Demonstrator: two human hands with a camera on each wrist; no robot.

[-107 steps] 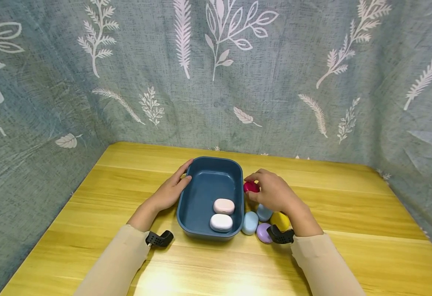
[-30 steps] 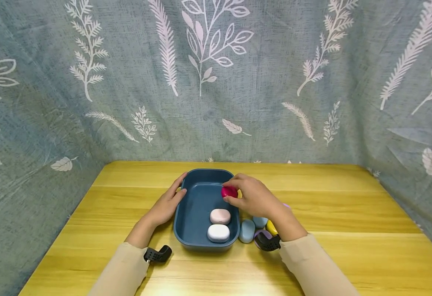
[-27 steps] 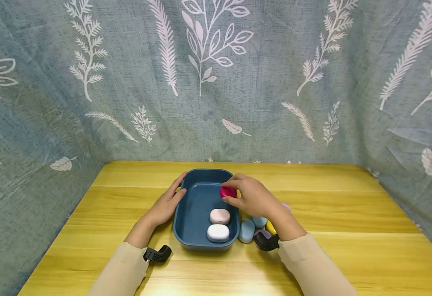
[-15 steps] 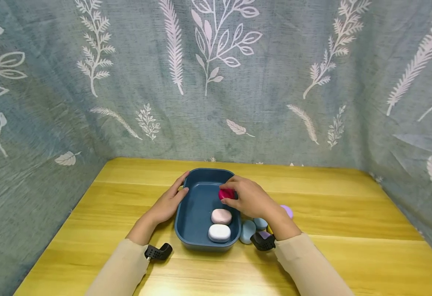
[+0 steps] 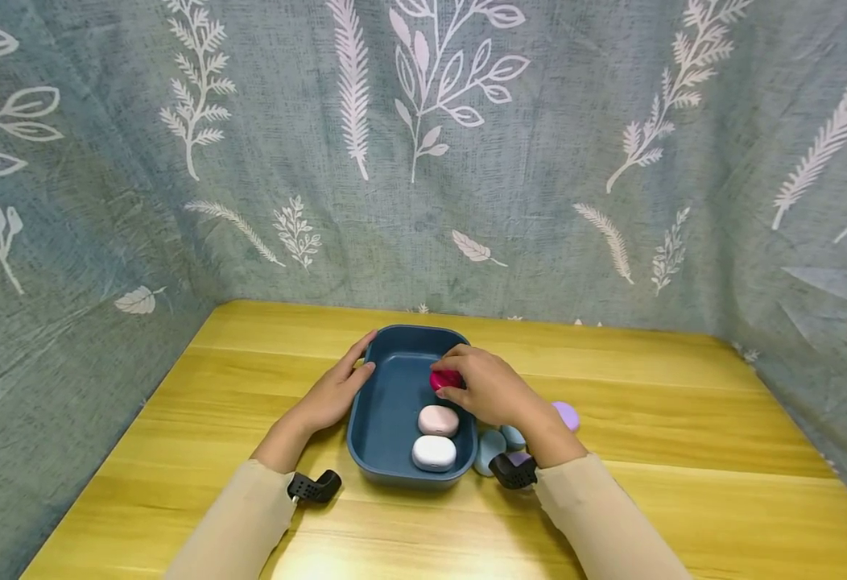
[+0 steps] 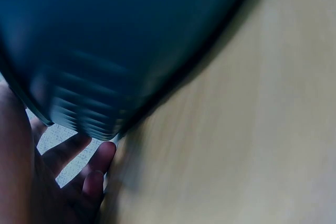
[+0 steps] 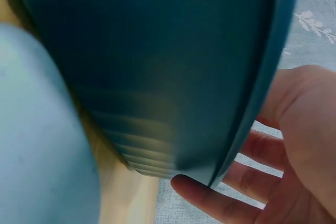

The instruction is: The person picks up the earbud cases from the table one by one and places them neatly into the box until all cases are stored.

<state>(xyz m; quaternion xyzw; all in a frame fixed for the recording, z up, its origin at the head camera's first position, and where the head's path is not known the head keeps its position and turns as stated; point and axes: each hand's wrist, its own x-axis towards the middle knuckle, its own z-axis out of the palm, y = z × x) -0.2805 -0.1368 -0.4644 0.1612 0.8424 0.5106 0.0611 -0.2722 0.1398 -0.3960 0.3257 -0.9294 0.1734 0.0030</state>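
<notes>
A dark blue rounded box [image 5: 387, 419] stands on the table. My right hand [image 5: 494, 388] reaches over its right rim and pinches a red earbud case [image 5: 444, 380] between thumb and fingers, low inside the box. Below it lie a pink earbud case [image 5: 438, 420] and a white one [image 5: 434, 453], side by side. My left hand [image 5: 329, 399] rests against the box's left wall with fingers extended; in the left wrist view those fingertips [image 6: 105, 153] meet the wall. The right wrist view shows the box's outer wall [image 7: 157, 51], hiding the red case.
Right of the box lie a light blue case [image 5: 490, 454], another blue one [image 5: 514, 437] and a purple one [image 5: 567, 416], partly under my right forearm. A second purple case [image 5: 520, 458] shows behind the wrist strap. A patterned curtain [image 5: 394, 242] bounds the wooden table.
My right hand has carried the red earbud case from the table on the right, across the rim and into the box. My left hand stays at the box's left wall.
</notes>
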